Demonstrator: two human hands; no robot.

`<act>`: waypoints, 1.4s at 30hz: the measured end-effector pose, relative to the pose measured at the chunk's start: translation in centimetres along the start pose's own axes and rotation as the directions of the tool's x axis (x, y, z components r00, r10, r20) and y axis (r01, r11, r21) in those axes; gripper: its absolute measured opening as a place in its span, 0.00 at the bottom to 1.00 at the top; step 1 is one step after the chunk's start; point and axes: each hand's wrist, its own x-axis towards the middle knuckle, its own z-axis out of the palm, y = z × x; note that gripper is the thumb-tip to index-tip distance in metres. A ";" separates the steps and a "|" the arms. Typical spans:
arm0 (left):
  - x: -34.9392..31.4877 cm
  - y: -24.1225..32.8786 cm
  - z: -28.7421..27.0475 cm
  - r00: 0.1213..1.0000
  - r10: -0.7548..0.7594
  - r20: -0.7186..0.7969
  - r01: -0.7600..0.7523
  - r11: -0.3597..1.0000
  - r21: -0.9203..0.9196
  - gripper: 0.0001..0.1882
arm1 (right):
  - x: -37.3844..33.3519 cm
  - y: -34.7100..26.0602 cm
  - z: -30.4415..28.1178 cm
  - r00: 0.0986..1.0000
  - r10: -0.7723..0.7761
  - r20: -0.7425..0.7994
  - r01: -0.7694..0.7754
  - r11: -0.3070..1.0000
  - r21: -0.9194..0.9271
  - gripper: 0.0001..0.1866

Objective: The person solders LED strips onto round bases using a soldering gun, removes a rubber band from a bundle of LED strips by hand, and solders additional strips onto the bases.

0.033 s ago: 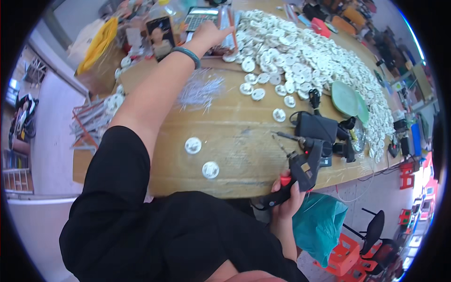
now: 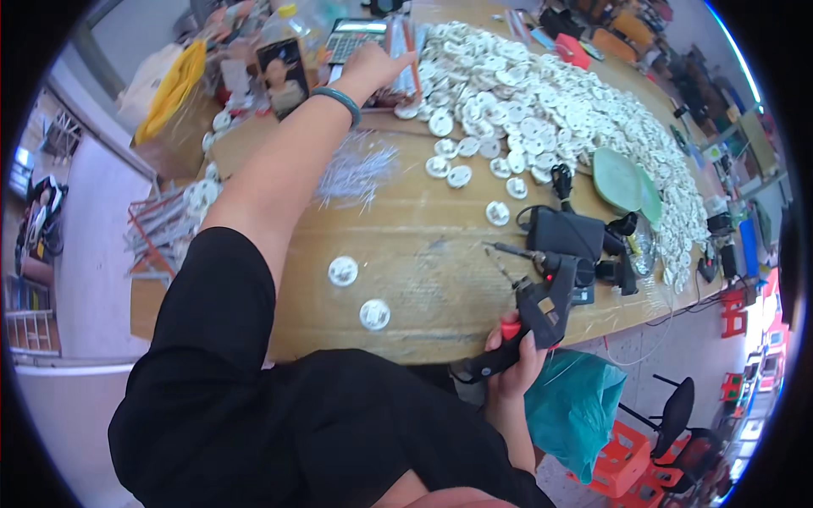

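Below the worktable's near edge, my right hand (image 2: 527,366) grips a black soldering gun (image 2: 542,311) with a red trigger, a small red light and a thin metal tip pointing up and left. My left arm stretches to the far side, a dark bangle at its wrist. My left hand (image 2: 373,68) is over a bundle of pale strips (image 2: 402,55) beside a calculator (image 2: 343,44). One finger points right; the others are hidden. Between the arms lie two white round discs with small parts on them, an upper disc (image 2: 343,271) and a lower disc (image 2: 374,314).
A large heap of white discs (image 2: 525,102) covers the table's far right. Close to the soldering gun are a black box (image 2: 566,233) and green plates (image 2: 618,179). Thin clear strands (image 2: 360,169) lie beside my left forearm. A teal bag (image 2: 576,402) hangs below the edge.
The view has shifted slightly, so the table's contents appear a little to the left. Both hands keep the same pose.
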 end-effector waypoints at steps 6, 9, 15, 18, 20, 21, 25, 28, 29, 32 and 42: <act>5.1 0.2 3.6 0.957 -0.157 0.244 0.123 0.981 0.149 0.55 | 0.7 -0.3 0.6 0.995 0.104 0.001 -0.103 0.993 -0.048 0.23; 7.2 -1.2 4.3 0.942 -0.117 0.316 0.107 0.993 0.049 0.38 | 0.8 -0.4 0.1 0.991 0.129 0.024 -0.130 0.991 0.019 0.25; 5.9 -3.5 4.5 0.901 -0.054 0.430 0.381 0.572 -0.727 0.23 | 0.8 -0.2 -0.2 0.995 0.101 -0.010 -0.100 0.995 0.014 0.25; 6.3 -8.0 3.0 0.826 -0.101 0.555 0.547 0.380 -0.746 0.27 | 1.1 -0.4 -0.2 0.985 0.168 0.022 -0.169 0.985 0.043 0.25; 2.9 -3.3 2.9 0.916 -0.090 0.392 0.393 0.398 -0.829 0.28 | 1.1 -1.1 -0.4 0.986 0.161 -0.042 -0.159 0.986 0.052 0.26; 5.1 -7.6 2.2 0.949 -0.065 0.308 0.308 0.399 -0.864 0.29 | 1.3 -1.6 0.2 0.976 0.216 0.010 -0.216 0.971 0.105 0.26; -1.1 0.9 -2.2 0.953 0.074 0.293 0.282 0.134 -0.950 0.25 | 1.8 -4.7 -0.4 0.983 0.180 0.032 -0.183 0.976 0.120 0.31; -2.1 0.2 -5.3 0.963 0.141 0.230 0.220 0.084 -0.972 0.23 | 4.2 -8.3 -0.6 0.993 0.084 -0.081 -0.082 0.996 0.037 0.30; -3.3 0.8 -6.6 0.954 0.189 0.235 0.234 0.026 -0.972 0.21 | 5.8 -9.2 -1.5 0.994 0.046 -0.097 -0.046 0.999 0.004 0.27; -6.8 1.7 -8.9 0.921 0.276 0.276 0.284 0.009 -0.959 0.21 | 11.3 -11.9 -4.1 0.992 0.036 -0.125 -0.040 0.999 -0.031 0.18; -15.0 -0.1 -10.1 0.856 0.347 0.384 0.419 -0.029 -0.908 0.23 | 19.7 -20.2 -16.3 0.761 -0.514 -0.396 0.361 0.843 -0.399 0.11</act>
